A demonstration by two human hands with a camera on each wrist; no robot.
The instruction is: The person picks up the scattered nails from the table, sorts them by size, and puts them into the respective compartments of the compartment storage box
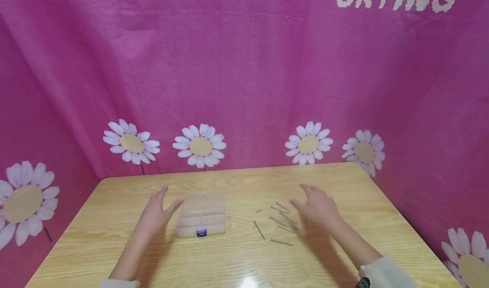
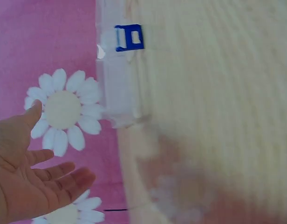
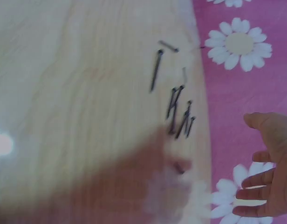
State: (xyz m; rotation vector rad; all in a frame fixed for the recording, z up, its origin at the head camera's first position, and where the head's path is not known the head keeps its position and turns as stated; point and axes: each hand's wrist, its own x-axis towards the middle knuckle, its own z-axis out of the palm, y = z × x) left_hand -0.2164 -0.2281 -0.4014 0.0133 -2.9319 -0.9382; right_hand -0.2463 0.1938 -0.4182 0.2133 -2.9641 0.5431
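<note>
A clear plastic box (image 1: 202, 221) with a blue latch (image 1: 201, 233) sits on the table, left of the middle. My left hand (image 1: 155, 213) hovers beside its left side, fingers spread and holding nothing; in the left wrist view the latch (image 2: 129, 38) shows at the top. Several loose nails (image 1: 282, 218) lie scattered right of the box, one small nail (image 1: 259, 210) nearer to it. Over the right edge of the nails is my right hand (image 1: 317, 205), its fingers loosely extended and nothing in them. The right wrist view shows the nails (image 3: 176, 109) left of that hand.
The wooden table (image 1: 237, 262) has its far edge against a pink curtain (image 1: 244, 88) printed with daisies, which also hangs along both sides. Both hands cast shadows on the tabletop. A bright light reflection lies near the front.
</note>
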